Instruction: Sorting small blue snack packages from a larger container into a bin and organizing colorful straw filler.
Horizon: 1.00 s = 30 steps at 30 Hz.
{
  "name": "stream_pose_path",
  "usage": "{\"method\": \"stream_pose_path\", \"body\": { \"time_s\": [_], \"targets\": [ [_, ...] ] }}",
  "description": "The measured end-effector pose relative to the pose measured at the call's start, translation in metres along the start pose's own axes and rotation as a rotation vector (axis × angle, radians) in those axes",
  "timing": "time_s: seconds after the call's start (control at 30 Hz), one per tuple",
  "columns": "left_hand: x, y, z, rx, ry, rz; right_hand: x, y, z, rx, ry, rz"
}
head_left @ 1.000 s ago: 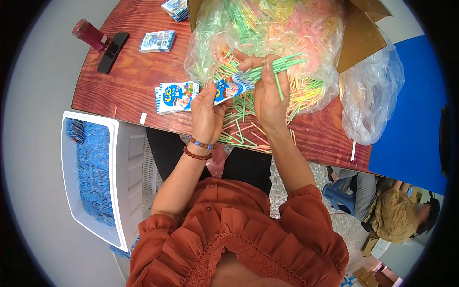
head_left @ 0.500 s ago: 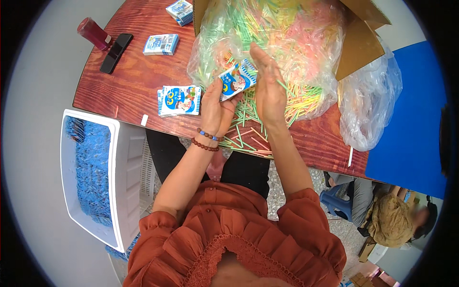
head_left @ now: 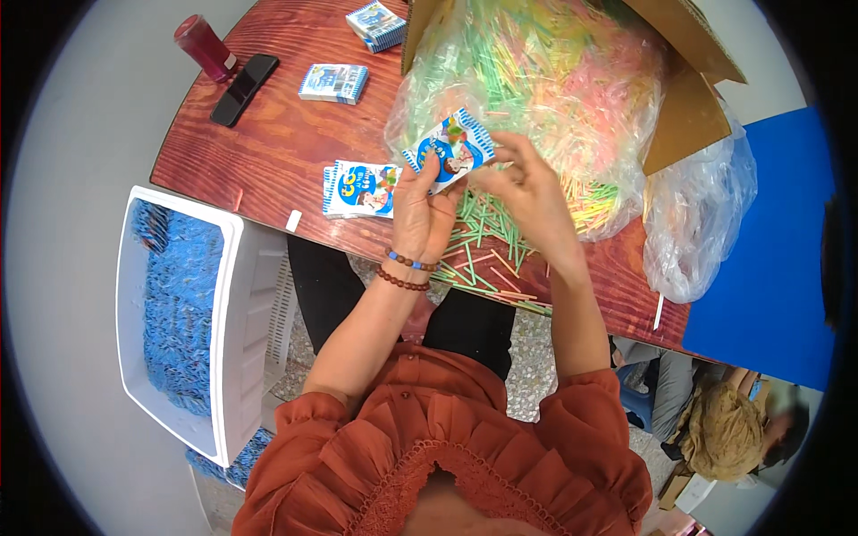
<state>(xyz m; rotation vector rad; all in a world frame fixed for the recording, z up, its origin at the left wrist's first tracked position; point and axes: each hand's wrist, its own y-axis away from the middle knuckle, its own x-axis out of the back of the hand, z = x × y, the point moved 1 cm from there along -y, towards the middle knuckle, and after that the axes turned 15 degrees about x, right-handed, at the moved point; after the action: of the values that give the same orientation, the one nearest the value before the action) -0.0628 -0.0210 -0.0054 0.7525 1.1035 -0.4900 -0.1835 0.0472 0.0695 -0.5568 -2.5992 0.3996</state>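
A small blue-and-white packet (head_left: 450, 154) with a printed picture is tilted up in my left hand (head_left: 420, 210), the thumb across its front and the fingers behind it. My right hand (head_left: 534, 195) is just right of the packet, fingers bent and apart at its right end; nothing shows gripped in them. Left of my left hand, similar packets (head_left: 359, 188) lie in a short stack on the red-brown wooden table (head_left: 259, 165). Loose green and pink thin sticks (head_left: 483, 223) are scattered below my hands.
A clear plastic bag (head_left: 536, 89) full of coloured sticks spills from a cardboard box (head_left: 688, 134). More packet stacks (head_left: 333, 83), a phone (head_left: 244, 90) and a red bottle (head_left: 206, 49) are farther left. A white foam bin (head_left: 226, 304) of blue packets stands left. Someone sits at lower right.
My right hand has gone from flat and upright to bent fingers at the packet's right end. The packet is raised slightly. The whole view has shifted a little.
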Motion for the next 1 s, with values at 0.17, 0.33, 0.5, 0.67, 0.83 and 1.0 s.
{"method": "stream_pose_path", "body": {
  "time_s": [0.17,0.33,0.5,0.67,0.83,1.0],
  "targets": [
    [-0.006,0.008,0.041,-0.2,-0.034,0.03,-0.052,-0.044,-0.008,0.097,-0.074,-0.068],
    [0.019,0.023,0.105,-0.565,-0.416,0.303,-0.118,-0.137,0.006,0.278,0.091,-0.231],
    [0.08,0.027,0.119,-0.667,-1.453,0.607,-0.184,-0.196,0.077,0.034,0.169,-0.401],
    [0.06,0.037,0.11,-0.785,-1.817,0.896,-0.185,-0.188,0.053,0.238,0.521,-0.328],
    [0.068,0.028,0.119,-0.697,-1.727,0.811,-0.135,-0.153,0.023,0.525,0.367,-0.177],
    [0.069,0.028,0.123,-0.769,-1.652,0.811,-0.099,-0.08,0.009,0.304,0.255,-0.487]
  ]
}}
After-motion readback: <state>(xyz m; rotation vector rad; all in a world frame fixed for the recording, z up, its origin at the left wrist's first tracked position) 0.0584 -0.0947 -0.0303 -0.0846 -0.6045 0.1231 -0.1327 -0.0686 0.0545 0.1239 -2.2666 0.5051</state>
